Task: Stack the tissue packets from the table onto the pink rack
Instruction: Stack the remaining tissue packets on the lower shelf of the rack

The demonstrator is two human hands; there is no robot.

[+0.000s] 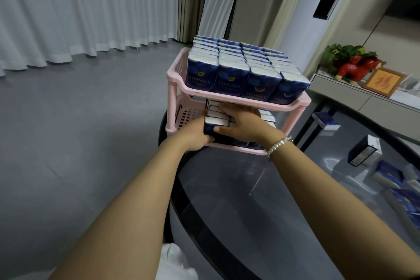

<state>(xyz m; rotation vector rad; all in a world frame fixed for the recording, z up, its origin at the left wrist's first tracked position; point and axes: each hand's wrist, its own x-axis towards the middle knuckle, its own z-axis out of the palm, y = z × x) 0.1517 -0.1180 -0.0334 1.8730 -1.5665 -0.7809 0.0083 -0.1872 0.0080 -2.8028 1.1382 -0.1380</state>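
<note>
— Both hands in the pink rack (pixel 181 85), lower tier, front left corner?

— Yes. Left hand (pixel 197 135) and right hand (pixel 244 124) gripping one tissue packet (pixel 212 126) from either side, against the row behind.

— Best way in?

— Kept upright, slid back flush, let go only once seated.

— More waiting?

— Loose packets (pixel 366 153) near the table (pixel 261 200) right edge.

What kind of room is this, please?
Probably a home living room: floor-length curtains, a low cabinet with a framed picture and red figurine, and a dark glass table.
</note>
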